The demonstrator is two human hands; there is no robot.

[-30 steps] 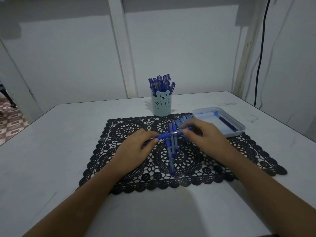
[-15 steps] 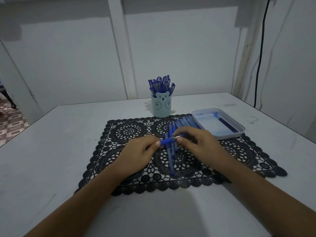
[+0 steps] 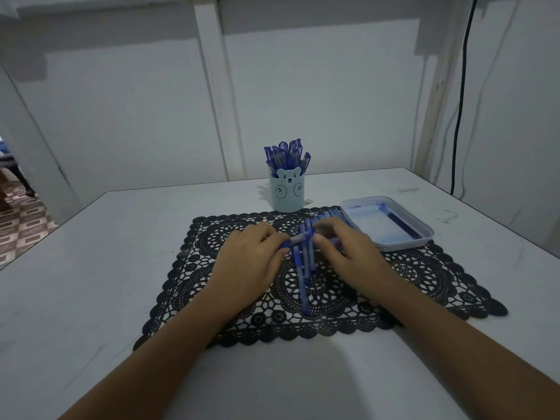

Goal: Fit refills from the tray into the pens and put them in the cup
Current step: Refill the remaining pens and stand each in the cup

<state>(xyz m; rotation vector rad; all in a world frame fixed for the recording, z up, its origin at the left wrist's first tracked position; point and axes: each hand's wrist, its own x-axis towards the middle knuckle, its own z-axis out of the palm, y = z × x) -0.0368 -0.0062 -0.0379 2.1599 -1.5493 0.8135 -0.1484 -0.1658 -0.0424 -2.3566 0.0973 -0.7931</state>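
Observation:
A blue pen (image 3: 295,239) lies crosswise between my hands above the black lace mat (image 3: 424,277). My left hand (image 3: 251,262) grips its left end and my right hand (image 3: 345,253) pinches its right end; the fingers hide most of it. Several more blue pens (image 3: 303,277) lie in a heap on the mat under and behind my hands. A pale blue bear cup (image 3: 287,192) full of blue pens stands behind the mat. The white tray (image 3: 394,244) at the right holds dark blue refills (image 3: 400,224) along its far side.
The white table (image 3: 91,268) ends at a left edge with tiled floor beyond. A wall stands close behind the cup, and a black cable (image 3: 459,116) hangs down at the right.
My hands have drawn closer together along the pen, and less of the pen shows between them. The right hand moved left and nearer to me.

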